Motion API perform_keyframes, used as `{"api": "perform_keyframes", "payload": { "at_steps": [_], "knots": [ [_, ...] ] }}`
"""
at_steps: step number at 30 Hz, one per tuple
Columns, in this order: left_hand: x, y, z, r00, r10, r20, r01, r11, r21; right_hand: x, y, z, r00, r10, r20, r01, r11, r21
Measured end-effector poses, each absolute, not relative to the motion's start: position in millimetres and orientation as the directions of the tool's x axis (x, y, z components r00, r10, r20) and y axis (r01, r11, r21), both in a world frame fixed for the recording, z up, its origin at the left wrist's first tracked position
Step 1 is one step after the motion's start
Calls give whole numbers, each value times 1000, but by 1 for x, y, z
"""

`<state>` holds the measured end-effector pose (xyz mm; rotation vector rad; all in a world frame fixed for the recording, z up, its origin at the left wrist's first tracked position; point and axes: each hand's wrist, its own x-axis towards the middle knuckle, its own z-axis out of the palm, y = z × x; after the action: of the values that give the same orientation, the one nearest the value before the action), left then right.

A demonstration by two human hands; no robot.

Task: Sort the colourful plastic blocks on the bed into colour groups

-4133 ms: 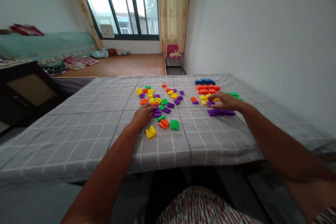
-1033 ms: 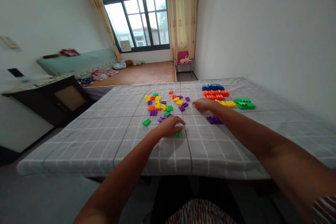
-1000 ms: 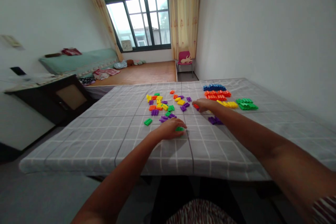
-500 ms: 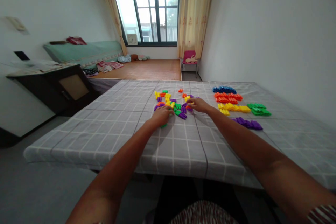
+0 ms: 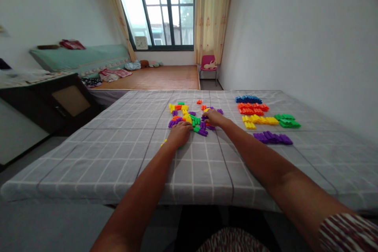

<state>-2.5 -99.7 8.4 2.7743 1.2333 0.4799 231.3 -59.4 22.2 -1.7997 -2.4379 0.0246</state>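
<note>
A mixed pile of small plastic pieces in yellow, green, orange and purple lies mid-table between my hands. My left hand rests at the pile's near left edge, fingers bent over pieces; what its fingertips hold is hidden. At the pile's right side, my right hand has its fingers pinched down among purple and yellow pieces, too small to tell which it grips. Sorted by colour on the right lie blue pieces, orange pieces, yellow pieces, green pieces and purple pieces.
The table wears a grey checked cloth. Beyond it are a low bed, a pink chair and a window. A dark cabinet stands at the left, and a white wall runs along the right.
The view has turned slightly right. My right hand has moved a little among the pieces at the pile's right side. A yellow piece now shows beside my left wrist.
</note>
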Motion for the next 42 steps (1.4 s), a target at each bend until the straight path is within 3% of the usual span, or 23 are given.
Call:
{"api": "perform_keyframes", "payload": {
  "at_steps": [5,9,12,15,19,24,30,33,37,42],
  "knots": [
    [-5,-97,9,635,730,250,714,-679,169,231,-79,43,-260,936,237,933,307,-187],
    [-6,-95,9,641,729,239,718,-680,151,262,-125,62,-263,893,366,823,406,-398],
    [-5,-94,10,636,740,219,731,-668,136,317,-169,65,-78,905,418,751,329,-572],
    [-4,-94,12,642,738,210,734,-670,112,389,-212,57,174,897,406,743,151,-652],
    [0,-93,23,652,740,165,745,-666,41,464,-253,38,391,848,357,752,-71,-655],
    [13,-95,44,646,761,56,763,-643,-67,484,-266,25,351,898,267,818,-155,-555],
    [36,-108,54,601,792,109,799,-596,-74,467,-259,26,321,941,107,864,-244,-440],
    [42,-111,53,626,768,134,779,-622,-76,464,-263,32,338,935,110,882,-274,-384],
    [47,-107,54,643,750,154,762,-647,-27,448,-269,46,324,895,307,910,-206,-359],
    [58,-93,47,648,750,137,748,-659,71,384,-250,63,58,911,409,917,113,-382]
  ]
}}
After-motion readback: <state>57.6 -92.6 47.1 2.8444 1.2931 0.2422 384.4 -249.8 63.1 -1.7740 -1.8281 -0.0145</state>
